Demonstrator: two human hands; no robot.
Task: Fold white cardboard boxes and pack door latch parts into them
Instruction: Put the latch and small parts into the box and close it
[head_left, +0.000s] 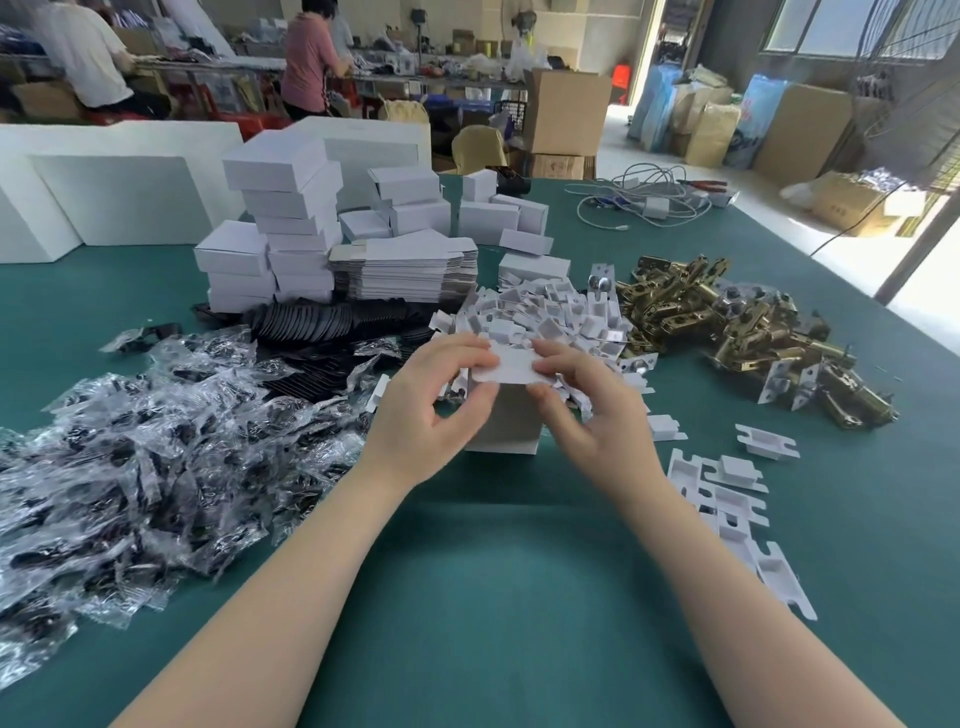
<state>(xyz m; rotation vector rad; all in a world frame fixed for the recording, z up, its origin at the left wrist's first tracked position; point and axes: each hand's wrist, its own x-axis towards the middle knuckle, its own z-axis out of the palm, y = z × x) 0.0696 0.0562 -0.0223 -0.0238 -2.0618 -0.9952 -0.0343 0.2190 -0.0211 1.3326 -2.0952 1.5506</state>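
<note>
Writing: no readable text anywhere, the boxes are plain white and the print on the brown cartons (558, 166) at the back is too blurry to make out.
Left hand (426, 410): fingers curled, pinching the left end of the top flap of the white box (506, 415), thumb on the near side.
Right hand (587, 405): same deal on the right end of the flap, fingertips on top and thumb tucked under.
Box: stands upright on the green table (493, 545), mid-table right in front of the person, long axis vertical, open end facing up with the flap bent over it. Looks like it's partly closed, hard to say from this angle.
Latch parts: brass latches (727, 317) heaped to the right, well apart from the box.
White inserts (540, 312): pile just behind the box, more scattered on the right.
Bagged parts (130, 457): big heap on the left.
Flat box blanks (410, 270): stacked behind, next to the folded boxes (280, 218).
</note>
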